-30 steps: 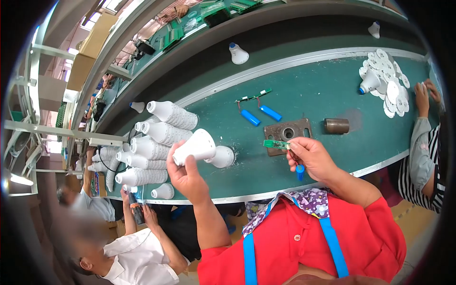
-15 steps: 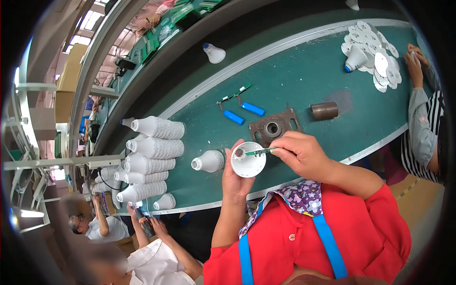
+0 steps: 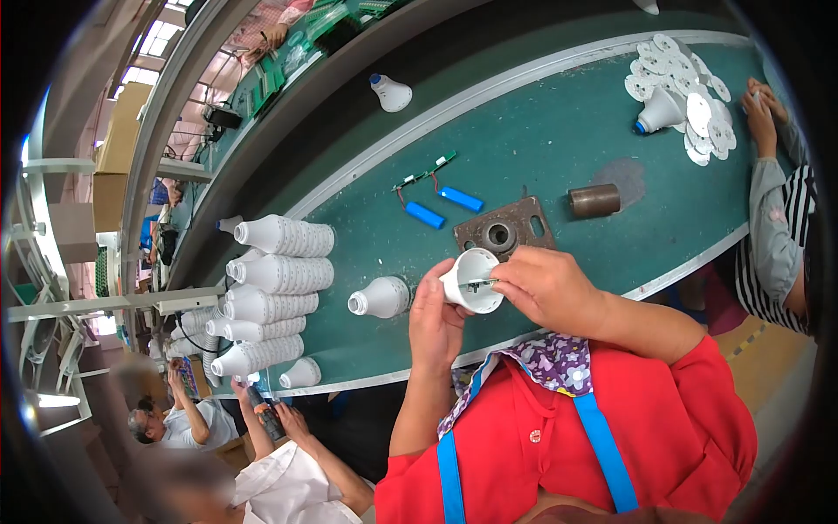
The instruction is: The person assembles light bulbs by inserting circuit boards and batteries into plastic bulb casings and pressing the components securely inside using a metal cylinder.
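Note:
A white cone-shaped bulb housing [image 3: 479, 298] is held in my left hand [image 3: 433, 325], its wide mouth tilted up toward me. My right hand [image 3: 550, 285] pinches one end of a narrow circuit board [image 3: 476, 285], whose other end reaches inside the housing. The fingertips of that hand are at the housing's rim and partly hide the board. Just beyond my hands lies a brown metal base plate [image 3: 471, 233] with a round collar. Another white housing [image 3: 384, 298] rests on its side to the left of my left hand.
Stacked white housings [image 3: 284, 272] lie at the left. Two blue battery cells [image 3: 425, 216] are wired to a green board strip [image 3: 424, 172]. A metal cylinder [image 3: 594, 201] and a pile of white discs [image 3: 698, 105] lie to the right. Co-workers sit on both sides.
The circuit board has gone deeper into the housing, with my right fingers now at its rim. My left hand has turned the housing, so its mouth faces more to the right.

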A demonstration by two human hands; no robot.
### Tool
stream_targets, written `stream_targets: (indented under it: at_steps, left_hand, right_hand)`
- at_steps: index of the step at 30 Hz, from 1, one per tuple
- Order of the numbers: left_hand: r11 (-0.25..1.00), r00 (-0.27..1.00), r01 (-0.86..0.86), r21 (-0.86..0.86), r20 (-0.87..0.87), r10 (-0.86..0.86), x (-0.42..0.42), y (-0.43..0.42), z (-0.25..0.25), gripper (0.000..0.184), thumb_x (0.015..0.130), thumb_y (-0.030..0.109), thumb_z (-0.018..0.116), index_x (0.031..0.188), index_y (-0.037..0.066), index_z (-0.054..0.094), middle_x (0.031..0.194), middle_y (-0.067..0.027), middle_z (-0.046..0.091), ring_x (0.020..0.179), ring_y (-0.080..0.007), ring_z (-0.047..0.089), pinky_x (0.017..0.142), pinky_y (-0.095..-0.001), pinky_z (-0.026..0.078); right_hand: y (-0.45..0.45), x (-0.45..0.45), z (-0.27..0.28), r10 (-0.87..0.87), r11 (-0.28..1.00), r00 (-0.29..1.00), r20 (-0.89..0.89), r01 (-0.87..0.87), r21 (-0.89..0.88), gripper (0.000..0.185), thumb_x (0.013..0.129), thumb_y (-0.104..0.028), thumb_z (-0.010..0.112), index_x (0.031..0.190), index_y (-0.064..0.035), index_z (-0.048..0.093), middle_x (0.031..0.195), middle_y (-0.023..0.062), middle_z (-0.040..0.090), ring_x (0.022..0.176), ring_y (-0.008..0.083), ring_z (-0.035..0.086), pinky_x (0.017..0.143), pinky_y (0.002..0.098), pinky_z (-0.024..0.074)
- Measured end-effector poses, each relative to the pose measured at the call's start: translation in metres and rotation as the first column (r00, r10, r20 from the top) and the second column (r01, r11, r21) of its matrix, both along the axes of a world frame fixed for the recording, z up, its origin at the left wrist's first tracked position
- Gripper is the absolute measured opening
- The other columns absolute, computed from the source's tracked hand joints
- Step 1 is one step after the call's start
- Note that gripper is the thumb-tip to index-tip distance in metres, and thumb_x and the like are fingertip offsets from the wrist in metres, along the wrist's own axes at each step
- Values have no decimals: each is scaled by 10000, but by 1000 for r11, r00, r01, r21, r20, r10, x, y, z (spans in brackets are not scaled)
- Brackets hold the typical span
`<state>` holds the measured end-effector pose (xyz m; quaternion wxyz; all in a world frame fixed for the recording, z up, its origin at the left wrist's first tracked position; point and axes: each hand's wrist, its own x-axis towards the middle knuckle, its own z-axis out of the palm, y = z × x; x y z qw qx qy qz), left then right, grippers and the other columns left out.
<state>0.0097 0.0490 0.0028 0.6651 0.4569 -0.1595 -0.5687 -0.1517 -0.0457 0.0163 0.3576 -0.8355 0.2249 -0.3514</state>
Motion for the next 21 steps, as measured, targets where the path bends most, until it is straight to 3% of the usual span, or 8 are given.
stream_targets:
  at_steps: [5,8,9,11,14,17,21]
  left_hand:
    - [992,989,130,-2,76,-129,8,6,1,406,932,144,441,1298,-17,372,1125,-130,543,878,-188,592,716,-294,511]
    - [985,983,171,24,69,-172,14,11,-3,409,923,128,468,1298,-10,378,1104,-126,549,818,-158,595,663,-261,507]
    - [985,983,169,42,62,-172,14,11,-4,412,921,128,476,1297,-9,380,1097,-123,551,808,-152,594,652,-252,504]
    - [982,984,170,79,47,-174,13,12,-7,416,916,128,492,1295,-7,386,1085,-118,555,788,-140,591,631,-235,497]
    - [974,975,152,168,137,-176,13,13,-11,390,919,144,491,1275,1,418,1113,-120,539,764,-133,589,611,-225,490]
    - [993,956,48,108,283,-77,3,10,0,367,884,77,537,1238,14,463,1146,-115,511,783,-132,591,628,-232,495]
    - [985,920,170,35,352,-171,8,17,-10,400,810,-41,591,1195,22,502,1192,-99,469,839,-134,587,654,-237,508]
  right_hand:
    - [-2,0,-8,14,994,1000,-26,-11,107,122,756,-42,619,877,-24,613,770,125,575,655,262,574,559,330,460]
    - [-3,2,-20,43,962,998,-46,-29,271,123,807,-107,583,881,-19,627,727,100,592,638,204,585,568,301,469]
    - [-2,2,-19,86,871,994,-71,-41,490,132,824,-115,567,883,-13,626,710,82,587,625,173,574,561,286,463]
    - [-1,1,-14,178,549,980,-94,-20,836,161,859,-132,533,888,-1,623,676,46,577,598,112,552,547,256,449]
    - [2,2,-17,144,416,989,-44,-20,909,217,892,-169,500,892,7,627,654,0,548,594,60,514,540,226,433]
    - [2,2,-17,146,325,989,-27,-22,945,221,890,-184,511,897,1,632,671,0,562,596,66,523,540,219,431]
    - [2,3,-22,126,256,992,-2,-31,966,221,882,-204,536,917,-10,637,714,9,587,613,67,524,541,225,431]
